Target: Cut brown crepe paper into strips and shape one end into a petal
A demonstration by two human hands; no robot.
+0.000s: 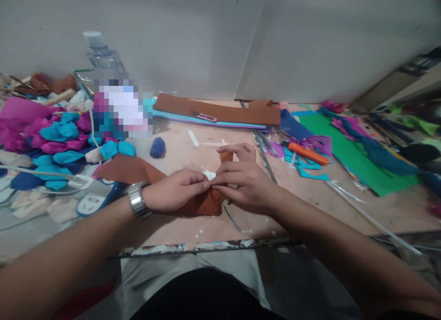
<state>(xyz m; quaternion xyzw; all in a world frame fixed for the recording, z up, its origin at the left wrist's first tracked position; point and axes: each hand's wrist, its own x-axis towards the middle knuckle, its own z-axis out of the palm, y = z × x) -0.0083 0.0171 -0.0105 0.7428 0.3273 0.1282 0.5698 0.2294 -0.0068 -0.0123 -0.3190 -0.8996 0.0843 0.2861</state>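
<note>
A long brown strip of sheet material lies across the table and runs under both hands. My left hand, with a metal watch on its wrist, is closed over the strip, thumb and fingers pinching its edge. My right hand meets it at the fingertips, thumb and index finger pinched together on the strip, the other fingers raised. A small white piece shows between the hands. Behind the right fingers stands a brown end; whether it joins the strip is hidden. A dark blue bundle sits beyond my left hand.
Pink, blue and cream bundles pile up at left, near a power strip and a plastic bottle. Thread snips rest on stacked brown sheets. An orange utility knife and green sheet lie at right.
</note>
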